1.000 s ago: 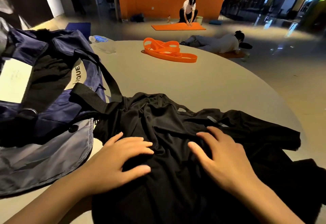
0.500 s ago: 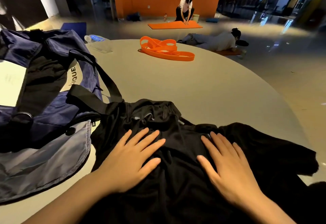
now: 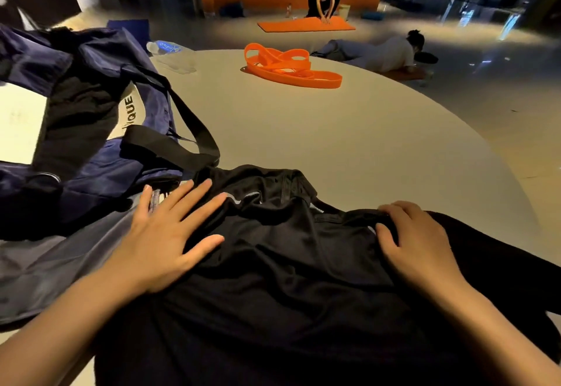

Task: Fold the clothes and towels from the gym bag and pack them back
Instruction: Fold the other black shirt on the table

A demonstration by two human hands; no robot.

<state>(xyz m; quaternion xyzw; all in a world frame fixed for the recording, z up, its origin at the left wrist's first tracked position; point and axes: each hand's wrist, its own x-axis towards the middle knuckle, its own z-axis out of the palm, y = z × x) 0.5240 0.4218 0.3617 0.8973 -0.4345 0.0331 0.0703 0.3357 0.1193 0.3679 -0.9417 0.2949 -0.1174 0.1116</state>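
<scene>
A black garment [image 3: 288, 264] lies spread on the round grey table [image 3: 349, 142] right in front of me. My left hand [image 3: 170, 234] presses flat on its left part with straight, spread fingers, next to the bag. My right hand [image 3: 416, 240] sits on the garment's right upper edge with its fingers curled round a fold of the fabric. The navy gym bag [image 3: 76, 130] lies open at the left, with dark cloth inside and its black strap [image 3: 182, 142] looping toward the garment.
An orange resistance band [image 3: 288, 66] lies at the table's far side. A water bottle [image 3: 170, 51] lies behind the bag. Beyond the table, one person kneels on an orange mat [image 3: 303, 25] and another person [image 3: 379, 51] lies on the floor.
Both hands have slid apart and forward over the garment. The left one moved toward the bag and stays flat. The right one moved right and its fingers curled round the fabric's edge.
</scene>
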